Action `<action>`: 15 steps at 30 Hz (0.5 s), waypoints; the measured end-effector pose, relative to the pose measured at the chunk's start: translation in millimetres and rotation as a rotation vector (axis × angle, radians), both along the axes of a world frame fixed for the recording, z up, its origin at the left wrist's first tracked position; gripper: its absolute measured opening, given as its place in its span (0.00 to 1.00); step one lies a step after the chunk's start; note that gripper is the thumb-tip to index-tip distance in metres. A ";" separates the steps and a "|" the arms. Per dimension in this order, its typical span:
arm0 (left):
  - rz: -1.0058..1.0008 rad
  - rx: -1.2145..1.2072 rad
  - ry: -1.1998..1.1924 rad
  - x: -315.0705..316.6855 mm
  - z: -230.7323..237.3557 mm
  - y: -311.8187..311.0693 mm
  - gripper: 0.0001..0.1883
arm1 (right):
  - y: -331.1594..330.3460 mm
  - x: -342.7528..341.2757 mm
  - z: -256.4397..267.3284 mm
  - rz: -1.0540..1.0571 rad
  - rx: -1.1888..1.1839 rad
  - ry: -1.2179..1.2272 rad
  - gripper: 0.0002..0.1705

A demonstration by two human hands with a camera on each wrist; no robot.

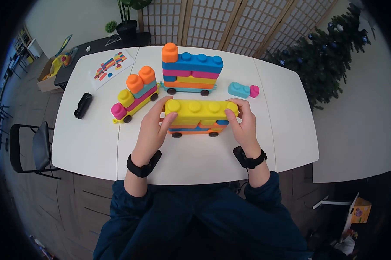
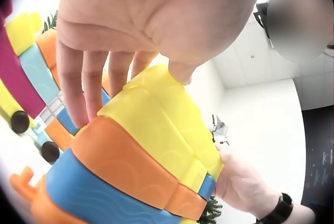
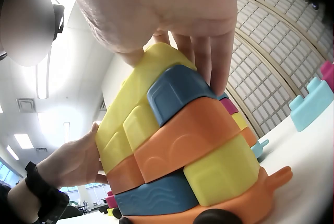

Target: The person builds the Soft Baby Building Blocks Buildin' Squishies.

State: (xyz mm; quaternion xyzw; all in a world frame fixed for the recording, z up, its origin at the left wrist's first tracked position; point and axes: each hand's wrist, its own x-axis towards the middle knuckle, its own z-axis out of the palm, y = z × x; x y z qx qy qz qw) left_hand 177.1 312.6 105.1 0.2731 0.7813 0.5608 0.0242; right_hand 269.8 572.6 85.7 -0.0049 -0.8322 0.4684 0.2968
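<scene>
A long yellow block point(image 1: 194, 111) tops a stack of orange, blue and yellow blocks on an orange wheeled base point(image 1: 195, 132). My left hand point(image 1: 154, 128) grips the long block's left end, thumb in front and fingers behind. At the other end my right hand point(image 1: 245, 129) holds it the same way. In the right wrist view a blue block point(image 3: 180, 92) sits directly under the long yellow block, beside a small yellow one point(image 3: 141, 125). Behind stands a second wheeled car point(image 1: 191, 71) of stacked blocks, with a smaller yellow-based car point(image 1: 134, 97) to its left.
A teal block point(image 1: 239, 89) and a pink block point(image 1: 254, 91) lie together at the right on the white table point(image 1: 286, 130). A picture sheet point(image 1: 111, 67) lies at the back left, and a black case point(image 1: 83, 105) lies near the left edge.
</scene>
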 end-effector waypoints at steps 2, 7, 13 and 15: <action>-0.004 0.001 -0.015 -2.0 -1.0 1.8 0.22 | 1.1 -0.4 2.2 -0.001 -0.006 -0.026 0.16; 0.013 0.058 0.104 -2.4 -0.8 4.5 0.22 | 0.2 -0.7 1.3 -0.006 -0.033 -0.014 0.16; 0.019 0.035 0.088 -6.7 -4.0 1.9 0.21 | 7.3 0.3 7.7 0.079 -0.051 -0.089 0.18; 0.022 0.033 0.099 -7.0 -5.4 1.8 0.21 | 21.1 -0.6 11.0 0.147 -0.051 -0.095 0.19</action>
